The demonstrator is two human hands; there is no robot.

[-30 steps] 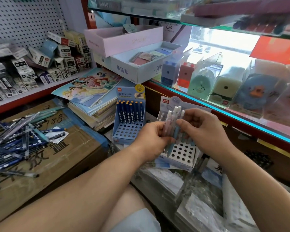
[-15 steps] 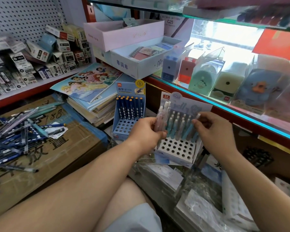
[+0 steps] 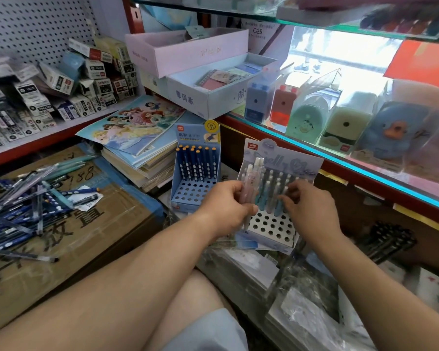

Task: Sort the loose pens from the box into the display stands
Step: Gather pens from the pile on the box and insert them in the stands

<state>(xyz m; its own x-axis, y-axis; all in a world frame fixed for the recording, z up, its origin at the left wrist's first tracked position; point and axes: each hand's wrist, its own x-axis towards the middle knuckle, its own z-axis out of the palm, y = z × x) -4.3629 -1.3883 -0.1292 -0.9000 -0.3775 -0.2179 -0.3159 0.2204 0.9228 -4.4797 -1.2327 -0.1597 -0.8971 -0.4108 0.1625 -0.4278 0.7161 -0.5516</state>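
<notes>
Pens point(image 3: 250, 183), a pastel bundle, stand upright in the left hand point(image 3: 224, 207), which is clamped round their barrels at frame centre, just left of the white stand point(image 3: 271, 228). Long axis: vertical, matching the stand's holes. The right hand point(image 3: 308, 209) is nearer the stand; its curled fingertips point(image 3: 283, 197) touch a pen seated there; a pinch cannot be confirmed. Loose pens point(image 3: 23, 206) lie on the box point(image 3: 86, 236), far left.
</notes>
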